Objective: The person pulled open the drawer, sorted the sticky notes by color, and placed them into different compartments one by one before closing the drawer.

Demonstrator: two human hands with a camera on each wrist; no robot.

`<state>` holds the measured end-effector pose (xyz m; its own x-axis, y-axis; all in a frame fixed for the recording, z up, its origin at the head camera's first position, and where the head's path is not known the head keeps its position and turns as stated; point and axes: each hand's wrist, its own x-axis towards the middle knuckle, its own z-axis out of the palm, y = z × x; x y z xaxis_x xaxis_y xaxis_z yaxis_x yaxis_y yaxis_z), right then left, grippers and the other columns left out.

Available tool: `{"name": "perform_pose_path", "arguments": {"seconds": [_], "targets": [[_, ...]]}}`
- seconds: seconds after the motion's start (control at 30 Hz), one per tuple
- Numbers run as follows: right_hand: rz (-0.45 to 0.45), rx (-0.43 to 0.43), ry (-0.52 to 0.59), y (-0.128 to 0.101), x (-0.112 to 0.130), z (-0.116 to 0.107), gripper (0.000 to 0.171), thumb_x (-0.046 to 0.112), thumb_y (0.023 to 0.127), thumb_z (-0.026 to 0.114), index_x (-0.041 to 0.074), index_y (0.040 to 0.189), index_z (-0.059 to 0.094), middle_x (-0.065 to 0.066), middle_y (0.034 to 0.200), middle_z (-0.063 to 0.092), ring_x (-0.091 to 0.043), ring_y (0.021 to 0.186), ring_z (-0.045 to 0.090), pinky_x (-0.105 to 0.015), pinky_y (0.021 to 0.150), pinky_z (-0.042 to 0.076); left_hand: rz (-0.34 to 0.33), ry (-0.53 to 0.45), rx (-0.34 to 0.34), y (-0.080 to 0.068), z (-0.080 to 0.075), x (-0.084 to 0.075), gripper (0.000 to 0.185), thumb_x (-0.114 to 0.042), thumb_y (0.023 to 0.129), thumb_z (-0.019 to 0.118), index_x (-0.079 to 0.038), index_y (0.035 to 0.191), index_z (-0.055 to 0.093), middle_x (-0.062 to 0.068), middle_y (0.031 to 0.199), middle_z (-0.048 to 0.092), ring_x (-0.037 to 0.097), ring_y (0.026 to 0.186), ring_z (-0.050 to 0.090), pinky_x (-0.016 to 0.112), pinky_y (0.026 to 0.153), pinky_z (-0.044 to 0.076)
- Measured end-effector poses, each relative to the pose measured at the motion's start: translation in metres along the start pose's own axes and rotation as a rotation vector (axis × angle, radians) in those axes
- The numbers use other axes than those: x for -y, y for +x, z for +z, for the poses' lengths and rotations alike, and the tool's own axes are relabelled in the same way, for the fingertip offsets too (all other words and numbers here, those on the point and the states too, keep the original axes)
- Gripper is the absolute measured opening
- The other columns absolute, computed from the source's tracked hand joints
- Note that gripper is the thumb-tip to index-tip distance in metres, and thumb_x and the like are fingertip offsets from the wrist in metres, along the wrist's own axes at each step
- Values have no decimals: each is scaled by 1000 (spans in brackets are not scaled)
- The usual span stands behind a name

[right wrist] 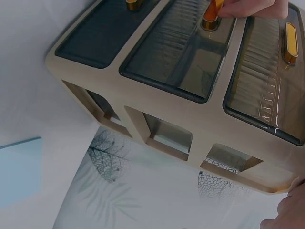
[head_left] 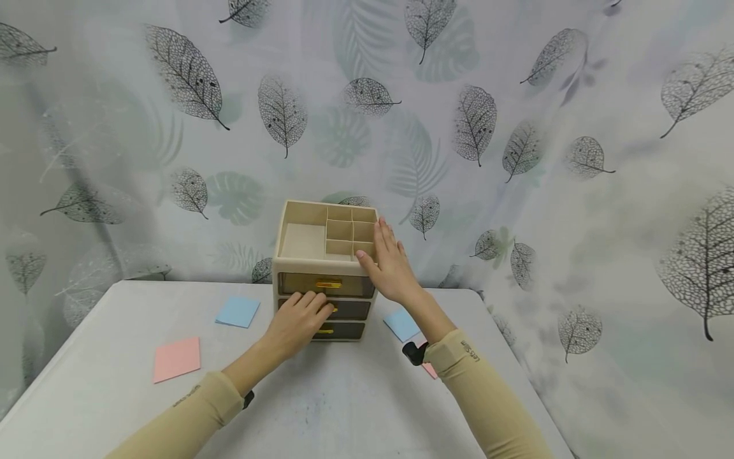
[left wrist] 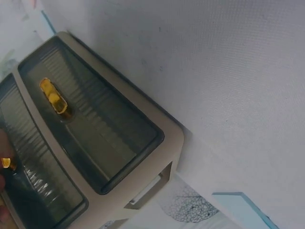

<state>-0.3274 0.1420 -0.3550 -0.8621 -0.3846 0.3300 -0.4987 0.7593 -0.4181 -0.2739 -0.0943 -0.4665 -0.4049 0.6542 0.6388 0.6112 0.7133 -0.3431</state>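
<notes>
Figure. A small beige plastic organiser with three smoked translucent drawers and an open, partitioned top tray (head_left: 324, 255) stood at the far edge of a white table (head_left: 321, 408), against a leaf-printed backdrop (head_left: 516, 127). The right hand (head_left: 392, 264) lay flat-fingered on the right rim of the top tray, pressing down and steadying the cabinet rather than gripping it. The left hand (head_left: 299, 322) was at the middle drawer (right wrist: 181, 57); the right wrist view showed its fingertips (right wrist: 248, 7) pinching that drawer's small gold knob (right wrist: 210, 19). The two hands were thus apart, one above and one at the front.

The cabinet appeared light, rigid and smooth-walled, so it would probably slide on the table unless braced from above. The knob seemed the only proper purchase on a drawer: small, glossy, best taken by thumb and forefinger. The thin drawer fronts looked brittle under hard force.

A pink sticky-note pad (head_left: 176, 358) and two blue sticky-note pads (head_left: 237, 311) (head_left: 401, 324) lay on the table beside the cabinet.
</notes>
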Motion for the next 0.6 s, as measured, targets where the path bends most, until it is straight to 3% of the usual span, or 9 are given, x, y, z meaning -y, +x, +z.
{"name": "perform_pose_path", "arguments": {"seconds": [0.6], "targets": [[4, 0, 0, -1, 0, 0, 83, 54, 110, 34, 2, 166, 1, -8, 175, -8, -27, 161, -5, -58, 128, 1, 15, 13, -20, -4, -1, -1, 15, -11, 93, 76, -11, 107, 75, 7, 102, 65, 24, 88, 62, 34, 70, 52]]}}
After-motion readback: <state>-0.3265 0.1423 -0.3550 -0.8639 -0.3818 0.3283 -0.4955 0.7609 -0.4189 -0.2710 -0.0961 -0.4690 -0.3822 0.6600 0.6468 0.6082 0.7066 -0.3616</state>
